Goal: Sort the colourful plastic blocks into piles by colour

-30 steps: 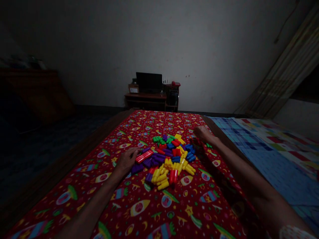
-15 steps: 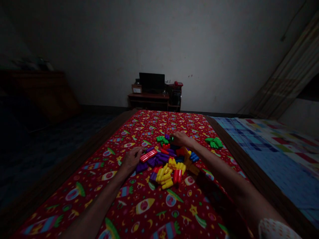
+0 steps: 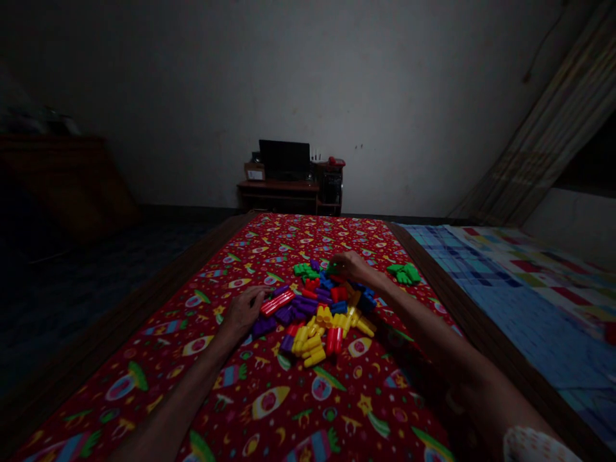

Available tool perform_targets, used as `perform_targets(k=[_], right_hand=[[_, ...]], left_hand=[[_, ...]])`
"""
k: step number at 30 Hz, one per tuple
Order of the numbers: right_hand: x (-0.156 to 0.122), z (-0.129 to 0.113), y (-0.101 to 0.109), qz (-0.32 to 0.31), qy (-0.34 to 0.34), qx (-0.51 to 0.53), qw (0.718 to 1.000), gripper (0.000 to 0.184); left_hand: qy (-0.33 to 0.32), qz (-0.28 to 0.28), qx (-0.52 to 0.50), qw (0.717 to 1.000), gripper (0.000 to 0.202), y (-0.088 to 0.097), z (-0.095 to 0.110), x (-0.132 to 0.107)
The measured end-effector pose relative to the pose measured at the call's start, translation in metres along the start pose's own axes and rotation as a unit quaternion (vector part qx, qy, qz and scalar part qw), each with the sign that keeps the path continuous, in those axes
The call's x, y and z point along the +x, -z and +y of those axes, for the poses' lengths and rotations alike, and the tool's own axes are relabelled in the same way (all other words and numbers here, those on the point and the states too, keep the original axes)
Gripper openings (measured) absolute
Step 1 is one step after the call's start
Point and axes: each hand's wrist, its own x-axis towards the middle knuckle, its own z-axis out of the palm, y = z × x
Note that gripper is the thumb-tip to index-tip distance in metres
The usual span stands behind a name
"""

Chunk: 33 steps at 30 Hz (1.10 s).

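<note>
A pile of plastic building blocks lies between my hands. My left hand (image 3: 244,312) rests at the pile's left side, its fingers loosely stretched beside a long red block (image 3: 278,303) and purple blocks (image 3: 264,326). At the far side of the pile, my right hand (image 3: 353,266) is closed, fingers pointing down and left, on what looks like a green block (image 3: 332,268), partly hidden by the fingers. Below it are blue blocks (image 3: 326,281). Yellow blocks (image 3: 310,340) and a red block (image 3: 333,341) form the near part of the pile.
Green blocks (image 3: 405,273) lie apart at the right, others (image 3: 305,271) at the pile's far left. Everything sits on a red patterned cloth (image 3: 269,404). A desk (image 3: 279,187) with a monitor (image 3: 285,159) stands by the wall; a blue checked sheet (image 3: 462,289) lies right.
The view has turned slightly right, so the scene shifts left. My right hand has lifted slightly, and more blue blocks show beneath it. My left hand stays beside the red block.
</note>
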Motion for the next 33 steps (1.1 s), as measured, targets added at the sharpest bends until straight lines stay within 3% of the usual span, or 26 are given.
perform_targets(k=[4, 7, 12, 19, 21, 23, 26, 28, 30, 33], right_hand=[[-0.01, 0.026, 0.024, 0.104, -0.112, 0.019, 0.988, 0.032], [-0.027, 0.059, 0.046, 0.142, -0.231, -0.054, 0.961, 0.031], [-0.062, 0.106, 0.059, 0.07, -0.396, -0.152, 0.903, 0.033], [-0.076, 0.117, 0.054, 0.022, -0.432, -0.167, 0.886, 0.031], [-0.07, 0.111, 0.056, 0.028, -0.42, -0.175, 0.89, 0.033], [-0.058, 0.097, 0.057, 0.038, -0.369, -0.176, 0.912, 0.034], [-0.032, 0.066, 0.049, 0.03, -0.226, -0.148, 0.962, 0.032], [-0.013, 0.041, 0.038, -0.015, -0.137, -0.13, 0.982, 0.029], [0.005, 0.019, 0.022, -0.069, -0.091, -0.125, 0.986, 0.027], [0.023, -0.004, -0.001, -0.112, -0.089, -0.124, 0.982, 0.024]], left_hand=[[0.0, 0.001, -0.002, 1.0, 0.041, 0.0, 0.001, 0.0], [0.003, 0.006, 0.0, 1.0, 0.042, 0.0, 0.001, 0.0], [0.0, -0.004, -0.002, 1.0, 0.043, 0.001, 0.001, 0.0], [0.001, 0.001, 0.0, 1.0, 0.042, 0.001, 0.003, -0.001], [-0.002, -0.002, -0.005, 1.0, 0.042, 0.001, 0.003, -0.001], [-0.006, -0.003, -0.007, 1.0, 0.041, 0.001, 0.003, -0.001], [-0.01, -0.001, -0.005, 1.0, 0.04, 0.001, 0.004, -0.001], [-0.011, 0.0, -0.002, 1.0, 0.041, 0.001, 0.004, -0.001], [-0.01, 0.002, 0.004, 1.0, 0.041, 0.002, 0.005, -0.002], [-0.004, 0.006, 0.013, 1.0, 0.042, 0.001, 0.004, -0.002]])
